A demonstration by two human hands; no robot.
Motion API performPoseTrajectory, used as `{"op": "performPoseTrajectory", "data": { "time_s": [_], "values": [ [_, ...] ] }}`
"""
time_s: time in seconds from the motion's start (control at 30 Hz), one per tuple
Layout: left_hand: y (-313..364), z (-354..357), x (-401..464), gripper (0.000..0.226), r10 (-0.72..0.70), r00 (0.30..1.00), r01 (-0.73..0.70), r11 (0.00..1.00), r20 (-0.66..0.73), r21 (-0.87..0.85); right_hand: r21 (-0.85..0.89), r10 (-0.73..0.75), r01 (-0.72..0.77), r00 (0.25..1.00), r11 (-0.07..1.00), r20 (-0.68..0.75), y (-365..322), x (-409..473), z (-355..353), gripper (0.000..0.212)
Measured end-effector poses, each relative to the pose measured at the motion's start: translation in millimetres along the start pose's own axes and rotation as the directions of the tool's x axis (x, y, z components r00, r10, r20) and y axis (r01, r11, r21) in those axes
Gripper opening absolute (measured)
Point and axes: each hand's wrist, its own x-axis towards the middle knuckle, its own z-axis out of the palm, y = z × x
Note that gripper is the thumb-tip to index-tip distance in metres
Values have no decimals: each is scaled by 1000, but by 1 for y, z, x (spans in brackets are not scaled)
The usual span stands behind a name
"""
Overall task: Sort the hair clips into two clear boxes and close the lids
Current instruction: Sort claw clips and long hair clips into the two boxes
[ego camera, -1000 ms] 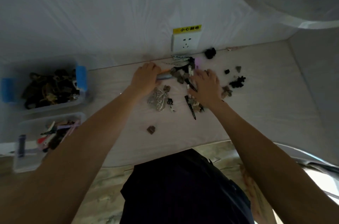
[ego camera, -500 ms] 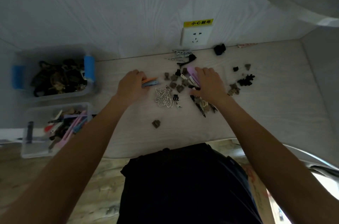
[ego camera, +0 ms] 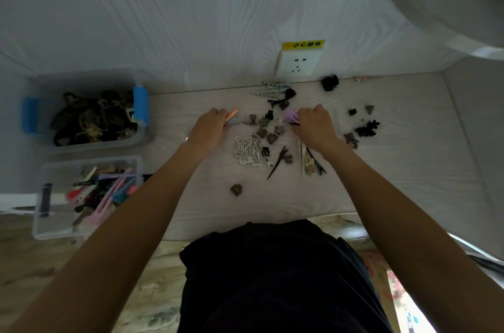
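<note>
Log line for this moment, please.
sorting | left hand holds orange clip | right hand holds purple clip | boxes open

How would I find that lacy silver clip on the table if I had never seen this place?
Start at the wall socket and come straight down the pale table to the scatter of clips between the two hands. The silver butterfly clip lies nearer the left hand. It is the only pale, cut-out piece; its neighbours are small, dark and solid.

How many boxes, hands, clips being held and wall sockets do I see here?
Clear boxes: 2
Hands, left hand and right hand: 2
Held clips, orange clip and purple clip: 2
Wall socket: 1
Total: 7
</note>
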Motion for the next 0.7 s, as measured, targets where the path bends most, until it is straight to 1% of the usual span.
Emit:
{"op": "performPoseTrajectory", "data": {
  "time_s": [0.17,0.23,0.3,0.37,0.43,0.5,0.53,0.57,0.6,0.7],
  "values": [
    [-3,3,1,25,-3,1000,2,999,-18,-35,93,31,-24,997,995,-69,-1,-2,1,36],
    [-3,1,2,23,-30,999,29,999,-28,-20,235,54,-23,990,972,-128,-4,-2,-3,32],
    [-2,-2,2,24,-31,999,31,999,-23,27,464,64,0,991,886,-121,-8,-2,-9,28],
    [0,-4,1,24,-23,1000,23,999,5,42,656,50,38,992,754,-115,-11,-3,-16,26],
    [0,-5,1,23,-34,998,34,999,57,2,746,57,78,986,661,-155,-13,-5,-24,24],
    [-1,-5,2,24,-37,993,43,997,111,-58,830,83,90,983,551,-161,-12,-7,-30,21],
    [-2,-5,2,26,-41,991,52,995,129,-85,844,78,89,985,529,-153,-12,-7,-32,18],
    [-2,-6,2,29,-51,989,66,992,141,-106,831,62,84,988,549,-142,-11,-7,-31,15],
    [-1,-7,1,31,-63,986,83,989,152,-125,797,40,75,992,600,-123,-9,-7,-29,13],
    [-2,-8,-3,39,-85,974,129,970,208,-205,669,13,15,999,743,-37,-6,-8,-19,19]
  ]
}}
